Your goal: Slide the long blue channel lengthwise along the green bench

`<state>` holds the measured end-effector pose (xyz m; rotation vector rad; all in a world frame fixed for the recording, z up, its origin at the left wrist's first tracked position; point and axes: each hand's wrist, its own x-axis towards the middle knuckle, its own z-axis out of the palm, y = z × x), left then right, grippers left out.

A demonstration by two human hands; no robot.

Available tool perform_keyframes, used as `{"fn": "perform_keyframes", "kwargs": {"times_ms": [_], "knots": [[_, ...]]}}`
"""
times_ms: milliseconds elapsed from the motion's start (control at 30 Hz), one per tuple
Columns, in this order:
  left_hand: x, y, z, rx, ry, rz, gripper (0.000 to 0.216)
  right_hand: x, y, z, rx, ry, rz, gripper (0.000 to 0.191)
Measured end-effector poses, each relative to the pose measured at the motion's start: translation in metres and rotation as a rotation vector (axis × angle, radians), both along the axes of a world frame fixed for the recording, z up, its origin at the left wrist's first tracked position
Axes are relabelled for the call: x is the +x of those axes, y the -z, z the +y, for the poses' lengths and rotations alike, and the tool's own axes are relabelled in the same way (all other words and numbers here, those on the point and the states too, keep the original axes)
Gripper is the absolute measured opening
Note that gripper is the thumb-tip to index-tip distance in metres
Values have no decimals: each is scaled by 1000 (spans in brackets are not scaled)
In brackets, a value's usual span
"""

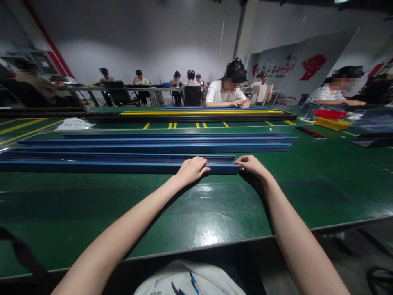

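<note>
A long blue U-shaped channel (123, 167) lies along the green table, its open side up. My left hand (194, 169) is closed over its front wall near the right end, thumb outside and fingers over the inside. At the channel's right end, my right hand (250, 164) has thumb and fingers pinched together against the edge. What is between those fingertips is too small to make out. Just behind lie more blue channels (153, 148), roughly parallel to the first.
A clear sheet (190, 200) lies on the green table (337, 172) before me. Behind are yellow strips (196, 112), a black channel (184, 119) and white paper (75, 124). A phone (310, 132) and yellow tray (333, 123) sit right. Several people work beyond.
</note>
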<state>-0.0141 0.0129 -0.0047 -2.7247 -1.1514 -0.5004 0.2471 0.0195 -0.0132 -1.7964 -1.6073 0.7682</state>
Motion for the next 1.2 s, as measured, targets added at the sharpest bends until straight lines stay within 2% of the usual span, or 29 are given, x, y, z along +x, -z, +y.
{"fn": "perform_keyframes", "kwargs": {"times_ms": [367,633,1200], "knots": [[-1,7,4,21,49,13,25,-8,-5,-2,0,27,-94,12],[-1,11,5,119,67,29,28,-8,-2,-1,9,32,-102,13],[1,4,2,125,41,96,27,-6,3,4,2,39,-124,18]]}}
